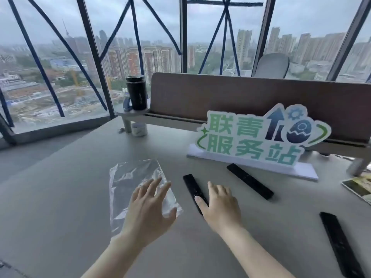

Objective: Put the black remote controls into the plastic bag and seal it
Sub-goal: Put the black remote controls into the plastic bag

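Note:
A clear plastic bag [128, 181] lies flat on the grey table [60, 197]. My left hand [149, 209] hovers over its near right part with fingers spread, holding nothing. Three black remote controls lie to the right. The nearest remote [191, 187] runs lengthwise beside the bag; my right hand [220, 207] is over its near end, fingers apart, thumb touching it. A second remote [250, 181] lies farther back by the sign. The third remote [339, 241] lies at the near right.
A white and green standing sign [255, 141] stands behind the remotes. A raised shelf with a brown back panel [241, 97] carries a black tumbler [138, 93]; a small white jar [139, 129] sits below. A photo card [359, 187] lies at the right edge.

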Available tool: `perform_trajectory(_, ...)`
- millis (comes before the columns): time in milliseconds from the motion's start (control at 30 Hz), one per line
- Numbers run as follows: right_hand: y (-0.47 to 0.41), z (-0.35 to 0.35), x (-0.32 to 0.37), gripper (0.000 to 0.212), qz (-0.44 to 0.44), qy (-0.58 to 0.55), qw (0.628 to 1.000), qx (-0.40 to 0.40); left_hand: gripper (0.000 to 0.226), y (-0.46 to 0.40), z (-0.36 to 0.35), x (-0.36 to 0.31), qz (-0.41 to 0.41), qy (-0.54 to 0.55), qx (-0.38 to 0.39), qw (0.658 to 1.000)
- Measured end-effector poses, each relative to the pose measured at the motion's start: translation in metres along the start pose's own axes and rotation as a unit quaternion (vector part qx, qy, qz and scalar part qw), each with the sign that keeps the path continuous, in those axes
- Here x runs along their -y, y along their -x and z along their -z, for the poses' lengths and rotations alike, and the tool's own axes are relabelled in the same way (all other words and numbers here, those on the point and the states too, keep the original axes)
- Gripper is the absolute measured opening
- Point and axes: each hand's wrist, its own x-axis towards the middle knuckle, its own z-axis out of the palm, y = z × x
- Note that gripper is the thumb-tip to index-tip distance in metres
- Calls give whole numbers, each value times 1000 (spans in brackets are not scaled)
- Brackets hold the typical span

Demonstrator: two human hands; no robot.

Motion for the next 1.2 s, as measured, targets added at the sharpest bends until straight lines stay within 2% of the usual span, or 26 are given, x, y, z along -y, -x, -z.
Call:
perform_trajectory(33, -9, 1, -5, 72, -31, 6, 999, 14, 69, -5, -1, 2, 3, 8, 18, 1000)
perform_trajectory(100, 28, -39, 15, 71, -47, 1, 998, 34, 64, 53, -17, 36, -16, -63, 1, 998)
perform_trajectory(200, 16, -51, 15, 57, -88, -24, 996, 20, 44, 51, -27, 53, -32, -73, 12, 997)
perform_trajectory(300, 17, -49, 15, 44, -114, -34, 992, 44, 27, 55, -14, 57, -23, -94, 14, 995)
perform_trajectory(400, 25, -37, 10, 32, -139, -137, 976, 94, 13, 54, -6, 55, -26, -56, 14, 998)
perform_trajectory(467, 42, -12, 0, 29, -152, -277, 943, 104, 12, 48, -3, 48, -38, -13, 7, 999)
perform_trajectory(567, 92, 32, -27, 23, -188, -479, 852, 98, 22, 38, 4, 30, -45, 74, 1, 996)
perform_trajectory(633, 129, 55, -40, 24, -200, -550, 806, 86, 18, 33, 6, 11, -50, 98, -6, 994)
perform_trajectory(700, 154, 66, -45, 26, -200, -573, 791, 79, 15, 30, 5, -8, -56, 110, -6, 992)
perform_trajectory(900, 143, 48, -25, 24, -200, -547, 805, 111, 14, 30, -5, -48, -67, 173, -4, 983)
perform_trajectory(1033, 125, 24, -2, 31, -191, -562, 786, 173, 18, 26, 2, -58, -60, 199, -17, 978)
perform_trajectory(1100, 121, 20, -10, 26, -196, -523, 818, 135, 23, 25, 3, -58, -46, 201, -22, 978)
perform_trajectory(1200, 108, 23, -45, 22, -224, -444, 867, -20, 23, 26, -2, -58, -43, 207, -26, 977)
